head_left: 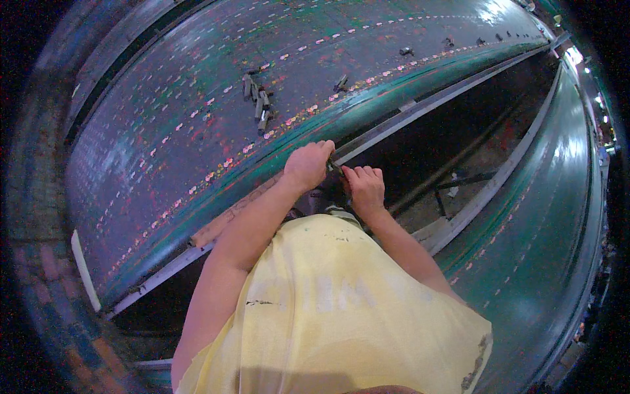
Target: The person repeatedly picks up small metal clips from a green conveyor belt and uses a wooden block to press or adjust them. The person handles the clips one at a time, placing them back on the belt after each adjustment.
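Note:
At the near edge of a long, printed table, my left hand [308,165] is closed, fingers bent round something mostly hidden. Close by on its right, my right hand [365,188] is closed too, thumb and fingertips pinching. Between them shows a small dark piece [336,167], perhaps metal, that both seem to grip; its kind is too small to tell. Just beyond my fingers a pale metal rail [380,136] runs along the table's side. Under my left forearm a brownish flat strip [233,211] lies along that rail.
The table top [197,85] carries rows of small floral prints. Several grey metal blocks [259,102] lie clustered on it, with another small piece [341,83] farther right and more along the far edge. A second long green table [525,262] stands right, across a dark gap.

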Available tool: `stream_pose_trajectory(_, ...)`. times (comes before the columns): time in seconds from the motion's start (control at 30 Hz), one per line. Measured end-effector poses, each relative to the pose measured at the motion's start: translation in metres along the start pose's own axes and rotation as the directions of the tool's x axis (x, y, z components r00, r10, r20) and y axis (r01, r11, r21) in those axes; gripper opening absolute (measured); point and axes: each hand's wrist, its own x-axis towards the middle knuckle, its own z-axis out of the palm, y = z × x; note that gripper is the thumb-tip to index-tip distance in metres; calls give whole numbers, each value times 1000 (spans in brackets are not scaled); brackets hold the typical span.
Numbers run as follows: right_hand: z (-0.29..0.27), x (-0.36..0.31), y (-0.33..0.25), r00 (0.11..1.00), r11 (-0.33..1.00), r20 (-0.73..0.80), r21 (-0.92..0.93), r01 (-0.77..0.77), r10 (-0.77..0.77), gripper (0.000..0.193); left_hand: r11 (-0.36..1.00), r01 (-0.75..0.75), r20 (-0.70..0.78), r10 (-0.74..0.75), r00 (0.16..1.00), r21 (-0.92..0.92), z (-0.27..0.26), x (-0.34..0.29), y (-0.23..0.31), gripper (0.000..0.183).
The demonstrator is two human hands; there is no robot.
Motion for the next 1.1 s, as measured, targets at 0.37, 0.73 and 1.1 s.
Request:
stream_pose_trajectory(0.37,30,-16,0,840,530,372,654,-539,395,25,1000,-24,-23,24,999,9,2,0,4,26)
stream_pose_trajectory(0.73,28,-9,-13,435,-845,898,180,-504,-69,34,998,-45,-70,42,997,-48,0,3,1,25)
stream_pose_trajectory(1.1,-1,-9,75,475,-263,332,942,-206,815,18,956,291,52,-290,956,-21,-10,-36,-22,53)
